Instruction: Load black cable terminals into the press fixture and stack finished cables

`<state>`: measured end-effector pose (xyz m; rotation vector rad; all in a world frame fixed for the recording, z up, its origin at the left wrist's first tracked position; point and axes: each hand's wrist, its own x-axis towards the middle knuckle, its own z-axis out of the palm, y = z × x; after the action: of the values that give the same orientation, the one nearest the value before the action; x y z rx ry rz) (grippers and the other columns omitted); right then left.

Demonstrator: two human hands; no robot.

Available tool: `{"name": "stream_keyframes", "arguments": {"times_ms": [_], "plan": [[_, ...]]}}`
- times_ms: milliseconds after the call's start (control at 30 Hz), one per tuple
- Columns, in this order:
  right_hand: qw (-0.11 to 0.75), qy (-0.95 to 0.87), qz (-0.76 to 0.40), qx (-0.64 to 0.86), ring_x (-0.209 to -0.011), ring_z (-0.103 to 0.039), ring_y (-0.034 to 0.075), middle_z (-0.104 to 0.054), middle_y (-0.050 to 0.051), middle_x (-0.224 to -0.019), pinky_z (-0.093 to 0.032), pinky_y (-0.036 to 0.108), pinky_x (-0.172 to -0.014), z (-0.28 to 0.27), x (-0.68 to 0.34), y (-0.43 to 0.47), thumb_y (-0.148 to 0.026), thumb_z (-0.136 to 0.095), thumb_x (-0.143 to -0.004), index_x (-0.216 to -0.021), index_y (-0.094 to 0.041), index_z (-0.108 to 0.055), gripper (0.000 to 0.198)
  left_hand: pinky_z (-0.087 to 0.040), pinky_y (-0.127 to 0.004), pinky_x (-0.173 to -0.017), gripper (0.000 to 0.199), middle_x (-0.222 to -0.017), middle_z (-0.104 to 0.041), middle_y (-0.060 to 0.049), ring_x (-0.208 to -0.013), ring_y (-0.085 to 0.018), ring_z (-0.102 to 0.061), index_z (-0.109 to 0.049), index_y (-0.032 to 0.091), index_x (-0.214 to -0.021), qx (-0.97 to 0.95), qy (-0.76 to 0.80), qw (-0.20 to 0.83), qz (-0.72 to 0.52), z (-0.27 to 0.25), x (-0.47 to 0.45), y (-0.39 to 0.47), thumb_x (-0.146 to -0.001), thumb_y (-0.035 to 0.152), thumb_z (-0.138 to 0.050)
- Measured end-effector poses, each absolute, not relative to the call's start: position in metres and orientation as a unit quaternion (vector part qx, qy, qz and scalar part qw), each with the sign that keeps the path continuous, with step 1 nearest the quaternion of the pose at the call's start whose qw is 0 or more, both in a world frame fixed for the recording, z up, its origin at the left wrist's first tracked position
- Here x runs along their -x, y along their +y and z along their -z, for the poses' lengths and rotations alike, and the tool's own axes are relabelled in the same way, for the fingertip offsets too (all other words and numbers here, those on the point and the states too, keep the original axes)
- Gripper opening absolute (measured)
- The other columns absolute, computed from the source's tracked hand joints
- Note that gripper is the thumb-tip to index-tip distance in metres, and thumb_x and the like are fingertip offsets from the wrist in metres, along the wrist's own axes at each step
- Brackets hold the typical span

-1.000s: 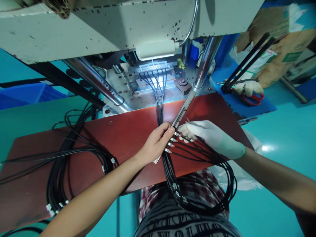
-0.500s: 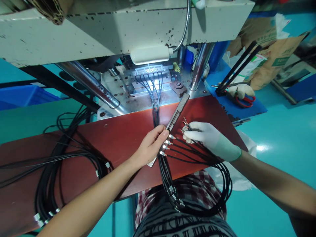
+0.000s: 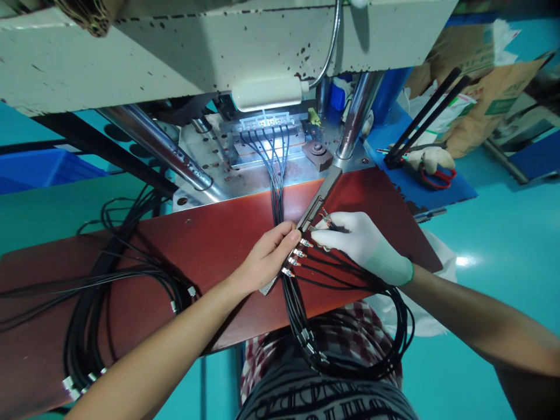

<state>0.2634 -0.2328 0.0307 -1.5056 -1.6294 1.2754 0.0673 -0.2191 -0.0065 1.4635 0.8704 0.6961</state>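
My bare left hand is closed around a long metal bar fixture, thumb on top, holding it slanted over the red-brown board. Several small silver connectors sit in a row along the bar, each with a black cable running to the right. My right hand, in a white glove, pinches black cables whose stripped ends show at the fingertips, right beside the bar. A loop of black cables hangs from there over my lap.
Behind the board stands a press with steel columns and a lit mould holding several cables. More black cables lie at the left. Red-handled scissors rest on a blue surface at the right.
My right hand has moved left with its cable ends, up to the bar. My left hand and the bar stay nearly where they were.
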Motion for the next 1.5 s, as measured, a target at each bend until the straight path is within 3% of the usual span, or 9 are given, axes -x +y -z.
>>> {"name": "stream_keyframes", "arguments": {"times_ms": [300, 500, 700, 833, 1033, 1167, 1367, 1500], "plan": [[0.277, -0.627, -0.443, 0.578, -0.060, -0.046, 0.004, -0.052, -0.003, -0.060, -0.032, 0.018, -0.052, -0.030, -0.264, -0.234, -0.042, -0.060, -0.084, -0.064, -0.011, -0.052, 0.037, -0.031, -0.022, -0.057, 0.035, -0.070, -0.034, 0.003, -0.063, -0.008, -0.033, -0.038, 0.016, -0.075, -0.719, 0.375, 0.519, -0.271, 0.002, -0.068, -0.215, -0.098, 0.043, -0.041], [0.277, -0.598, -0.502, 0.560, -0.062, -0.054, 0.004, -0.059, -0.003, -0.062, -0.038, 0.014, -0.058, -0.036, -0.265, -0.229, -0.034, -0.062, -0.083, -0.067, -0.011, -0.058, 0.028, -0.034, -0.020, -0.053, 0.042, -0.069, -0.044, 0.001, -0.060, -0.008, -0.042, -0.044, 0.014, -0.080, -0.616, 0.367, 0.645, -0.265, 0.005, -0.066, -0.214, -0.095, 0.053, -0.043], [0.293, -0.595, -0.508, 0.549, -0.061, -0.054, 0.004, -0.058, -0.003, -0.061, -0.038, 0.014, -0.058, -0.033, -0.264, -0.227, -0.034, -0.062, -0.083, -0.067, -0.011, -0.057, 0.029, -0.037, -0.020, -0.049, 0.044, -0.072, -0.050, 0.000, -0.057, -0.008, -0.048, -0.048, 0.013, -0.088, -0.571, 0.369, 0.689, -0.250, 0.009, -0.062, -0.211, -0.093, 0.057, -0.045], [0.296, -0.596, -0.505, 0.550, -0.060, -0.053, 0.004, -0.058, -0.003, -0.062, -0.037, 0.015, -0.057, -0.032, -0.262, -0.228, -0.033, -0.062, -0.083, -0.066, -0.011, -0.056, 0.029, -0.036, -0.021, -0.053, 0.041, -0.071, -0.046, 0.001, -0.060, -0.008, -0.045, -0.045, 0.014, -0.084, -0.606, 0.367, 0.657, -0.258, 0.006, -0.062, -0.211, -0.094, 0.054, -0.045], [0.287, -0.622, -0.438, 0.582, -0.059, -0.047, 0.006, -0.052, -0.002, -0.061, -0.030, 0.020, -0.053, -0.029, -0.259, -0.236, -0.041, -0.058, -0.085, -0.066, -0.011, -0.052, 0.036, -0.032, -0.023, -0.058, 0.034, -0.072, -0.035, 0.002, -0.065, -0.009, -0.034, -0.040, 0.016, -0.078, -0.732, 0.366, 0.524, -0.236, 0.001, -0.067, -0.213, -0.098, 0.044, -0.039], [0.282, -0.629, -0.429, 0.585, -0.059, -0.041, 0.005, -0.046, -0.002, -0.060, -0.027, 0.021, -0.052, -0.027, -0.263, -0.240, -0.045, -0.057, -0.086, -0.065, -0.011, -0.050, 0.040, -0.032, -0.023, -0.058, 0.036, -0.071, -0.035, 0.002, -0.065, -0.010, -0.035, -0.038, 0.017, -0.076, -0.723, 0.373, 0.530, -0.241, 0.001, -0.070, -0.214, -0.097, 0.046, -0.039], [0.333, -0.593, -0.446, 0.582, -0.077, -0.057, 0.008, -0.065, -0.001, -0.085, -0.040, 0.016, -0.069, -0.032, -0.269, -0.239, -0.039, -0.060, -0.085, -0.092, -0.015, -0.069, 0.027, -0.034, -0.021, -0.055, 0.040, -0.070, -0.042, 0.002, -0.062, -0.009, -0.041, -0.041, 0.016, -0.077, -0.655, 0.374, 0.604, -0.257, 0.004, -0.068, -0.212, -0.095, 0.050, -0.043], [0.349, -0.566, -0.449, 0.597, -0.071, -0.055, 0.006, -0.064, -0.001, -0.081, -0.039, 0.016, -0.066, -0.034, -0.272, -0.237, -0.034, -0.065, -0.080, -0.097, -0.013, -0.067, 0.026, -0.034, -0.020, -0.053, 0.041, -0.068, -0.043, 0.002, -0.059, -0.007, -0.039, -0.042, 0.015, -0.078, -0.634, 0.370, 0.626, -0.263, 0.006, -0.065, -0.212, -0.095, 0.052, -0.043]]}}
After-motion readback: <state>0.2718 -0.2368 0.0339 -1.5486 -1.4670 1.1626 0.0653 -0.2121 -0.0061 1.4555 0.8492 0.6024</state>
